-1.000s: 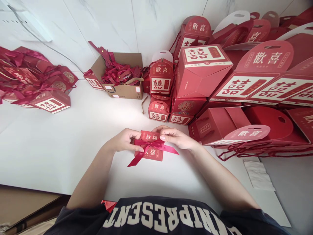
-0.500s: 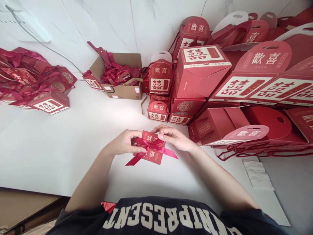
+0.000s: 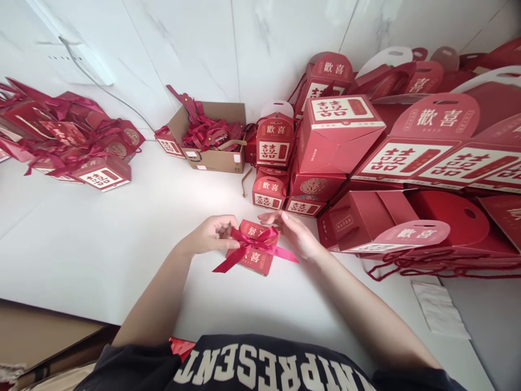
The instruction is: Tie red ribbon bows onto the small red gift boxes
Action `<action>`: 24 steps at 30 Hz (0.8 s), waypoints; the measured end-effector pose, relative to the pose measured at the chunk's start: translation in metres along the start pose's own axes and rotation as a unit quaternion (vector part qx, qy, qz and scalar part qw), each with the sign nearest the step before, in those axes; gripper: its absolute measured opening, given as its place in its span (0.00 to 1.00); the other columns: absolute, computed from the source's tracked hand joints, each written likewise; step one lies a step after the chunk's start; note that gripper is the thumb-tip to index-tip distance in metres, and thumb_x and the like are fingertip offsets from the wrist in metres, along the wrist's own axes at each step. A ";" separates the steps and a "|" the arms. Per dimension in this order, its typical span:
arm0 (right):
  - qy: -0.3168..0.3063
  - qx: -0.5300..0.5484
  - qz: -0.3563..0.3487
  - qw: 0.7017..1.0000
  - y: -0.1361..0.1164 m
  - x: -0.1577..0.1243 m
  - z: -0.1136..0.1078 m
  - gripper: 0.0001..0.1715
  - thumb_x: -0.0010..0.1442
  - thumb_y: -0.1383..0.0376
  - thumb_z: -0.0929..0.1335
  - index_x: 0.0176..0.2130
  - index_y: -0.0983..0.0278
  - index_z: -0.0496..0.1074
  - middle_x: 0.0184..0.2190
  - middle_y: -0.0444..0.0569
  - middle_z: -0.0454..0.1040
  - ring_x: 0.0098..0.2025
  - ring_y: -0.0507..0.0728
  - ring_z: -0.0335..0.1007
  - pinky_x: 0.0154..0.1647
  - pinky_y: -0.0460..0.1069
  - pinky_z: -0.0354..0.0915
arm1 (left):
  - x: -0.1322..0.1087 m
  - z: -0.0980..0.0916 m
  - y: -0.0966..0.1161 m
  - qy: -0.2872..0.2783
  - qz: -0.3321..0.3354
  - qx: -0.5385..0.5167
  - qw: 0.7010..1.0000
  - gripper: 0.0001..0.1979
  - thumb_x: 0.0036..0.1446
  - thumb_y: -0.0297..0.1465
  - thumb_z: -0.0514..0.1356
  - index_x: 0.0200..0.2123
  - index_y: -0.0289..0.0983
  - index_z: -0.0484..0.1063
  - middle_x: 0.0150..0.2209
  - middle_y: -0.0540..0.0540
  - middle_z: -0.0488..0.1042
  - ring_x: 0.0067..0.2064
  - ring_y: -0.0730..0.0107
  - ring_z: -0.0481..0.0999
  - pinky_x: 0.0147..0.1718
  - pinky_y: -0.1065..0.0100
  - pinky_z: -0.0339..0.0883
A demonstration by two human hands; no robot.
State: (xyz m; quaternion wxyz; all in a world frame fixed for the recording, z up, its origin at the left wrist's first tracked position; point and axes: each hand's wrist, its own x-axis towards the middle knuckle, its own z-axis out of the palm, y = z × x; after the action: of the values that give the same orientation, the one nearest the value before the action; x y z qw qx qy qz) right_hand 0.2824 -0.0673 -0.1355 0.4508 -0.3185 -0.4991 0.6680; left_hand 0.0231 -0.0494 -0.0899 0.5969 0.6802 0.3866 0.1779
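While left hand [image 3: 215, 234] touches bow [image 3: 253, 241] on red box [image 3: 259, 265], grip unclear, right hand [image 3: 300, 237], loosely spread, sits alongside.

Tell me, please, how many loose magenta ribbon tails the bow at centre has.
2: one glossy magenta ribbon tail slants lower left, the other tail lower right, from the bow on the red cardboard box; none appears hidden.

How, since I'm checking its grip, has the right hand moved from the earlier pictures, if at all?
Yes. Judged against the stacked red boxes, the right hand has opened, its thumb shifting rightward and toward them, off the ribboned box.
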 end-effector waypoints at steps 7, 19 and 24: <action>0.059 0.137 0.043 0.988 0.042 0.012 -0.004 0.25 0.60 0.43 0.65 0.39 0.59 0.75 0.47 0.49 0.76 0.52 0.59 0.70 0.57 0.55 0.62 | -0.009 -0.032 -0.015 -0.018 0.108 0.085 0.990 0.49 0.39 0.38 0.74 0.64 0.44 0.56 0.61 0.37 0.63 0.61 0.51 0.65 0.53 0.60 0.65; 0.079 0.183 0.034 0.979 0.039 0.015 -0.012 0.26 0.58 0.41 0.65 0.36 0.60 0.74 0.43 0.50 0.78 0.52 0.59 0.71 0.61 0.55 0.59 | 0.012 0.018 -0.018 -0.029 0.074 0.113 0.990 0.46 0.35 0.33 0.74 0.60 0.40 0.60 0.56 0.38 0.69 0.57 0.47 0.70 0.55 0.54 0.66; 0.073 0.202 0.050 0.975 0.045 0.017 -0.014 0.24 0.60 0.42 0.65 0.36 0.59 0.74 0.42 0.49 0.78 0.48 0.60 0.73 0.54 0.57 0.65 | 0.008 0.023 -0.012 0.109 0.135 0.181 0.968 0.44 0.39 0.33 0.72 0.59 0.42 0.57 0.60 0.39 0.64 0.59 0.47 0.68 0.57 0.52 0.63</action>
State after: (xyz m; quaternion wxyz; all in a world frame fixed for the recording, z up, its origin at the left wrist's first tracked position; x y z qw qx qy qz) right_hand 0.2750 -0.0506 -0.1817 0.5071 -0.2929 -0.3034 0.7517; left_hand 0.0408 -0.0590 -0.1081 0.3886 0.7992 0.3794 0.2575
